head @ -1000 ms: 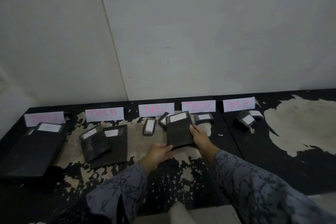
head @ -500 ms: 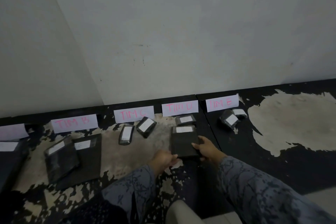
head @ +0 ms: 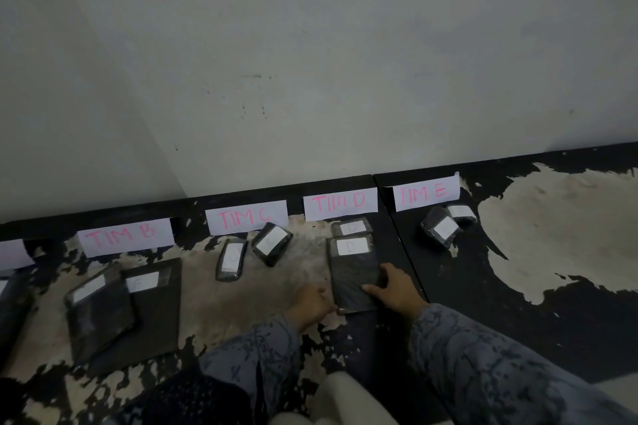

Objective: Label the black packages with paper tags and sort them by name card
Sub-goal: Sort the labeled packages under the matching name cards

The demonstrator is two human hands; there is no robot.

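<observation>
A flat black package (head: 352, 274) with a white paper tag marked D (head: 350, 247) lies on the floor in front of the TIM D card (head: 340, 203). My right hand (head: 395, 290) grips its near right edge, thumb lying across the top. My left hand (head: 310, 304) holds its near left corner with curled fingers. A smaller tagged package (head: 352, 227) sits just behind it, under the card.
Cards TIM B (head: 126, 236), TIM C (head: 247, 217) and TIM E (head: 426, 193) lean against the wall. Two flat packages (head: 103, 314) lie by B, two small ones (head: 232, 259) by C, two small ones (head: 440, 229) by E. The floor is black with worn pale patches.
Both hands carried the black package from near the TIM C card rightward and set it down in front of the TIM D card. The view panned right.
</observation>
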